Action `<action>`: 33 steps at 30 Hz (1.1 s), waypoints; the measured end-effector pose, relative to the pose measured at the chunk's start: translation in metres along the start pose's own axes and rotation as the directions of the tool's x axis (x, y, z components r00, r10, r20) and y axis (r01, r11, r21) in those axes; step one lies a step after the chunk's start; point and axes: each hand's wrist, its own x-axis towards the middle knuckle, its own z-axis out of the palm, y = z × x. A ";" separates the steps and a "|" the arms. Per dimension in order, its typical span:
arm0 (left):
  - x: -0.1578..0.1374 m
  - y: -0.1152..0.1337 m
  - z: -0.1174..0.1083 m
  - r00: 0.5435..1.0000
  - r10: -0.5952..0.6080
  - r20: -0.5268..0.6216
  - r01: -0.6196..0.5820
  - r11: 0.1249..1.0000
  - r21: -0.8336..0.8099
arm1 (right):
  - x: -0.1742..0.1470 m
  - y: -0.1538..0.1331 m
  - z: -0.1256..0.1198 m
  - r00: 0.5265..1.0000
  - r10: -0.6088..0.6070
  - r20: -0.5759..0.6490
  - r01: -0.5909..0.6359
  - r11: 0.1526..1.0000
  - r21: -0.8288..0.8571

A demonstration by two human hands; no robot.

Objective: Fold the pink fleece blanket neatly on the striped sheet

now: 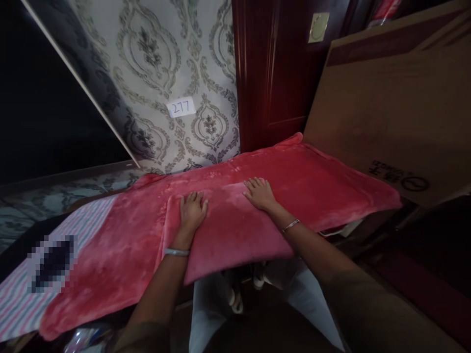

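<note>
A folded piece of pink plush fabric (235, 235) lies in front of me, its near edge hanging over the table's front. My left hand (193, 211) rests palm down near its far left corner, fingers spread. Near the far right corner, my right hand (260, 193) also lies flat on it with the fingers apart. Beneath spreads a larger red plush blanket (324, 181), reaching far to both sides. Neither hand grips anything. I cannot tell whether the folded piece is separate from the blanket.
A striped cloth (88, 220) lies at the left, with a pixelated dark object (53, 264) on it. A large cardboard box (386, 108) stands at the right. Behind are patterned wallpaper (154, 54) with a "277" paper (181, 107), and a dark screen (47, 108) at the left.
</note>
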 end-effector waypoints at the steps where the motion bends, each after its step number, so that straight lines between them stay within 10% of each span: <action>1: 0.000 -0.001 -0.002 0.999 -0.036 -0.015 0.036 0.999 0.011 | -0.002 0.004 -0.003 1.000 0.024 0.013 -0.024 1.000 0.008; 7: 0.006 -0.008 -0.019 0.981 -0.181 0.064 0.182 0.983 -0.017 | -0.029 0.015 -0.026 0.993 0.115 -0.029 -0.114 0.993 0.041; 16: -0.033 0.022 -0.016 0.978 0.143 0.149 -0.118 0.979 -0.165 | -0.080 -0.015 -0.012 0.933 -0.339 -0.120 0.352 0.792 0.499; 26: -0.041 0.018 -0.002 0.979 0.104 0.178 -0.073 0.982 -0.173 | -0.079 -0.025 0.004 0.976 -0.178 -0.128 0.218 0.859 0.464; 33: -0.042 0.019 -0.003 0.977 0.103 0.185 -0.069 0.981 -0.182 | -0.075 -0.020 0.017 0.982 0.049 -0.185 0.119 0.597 0.794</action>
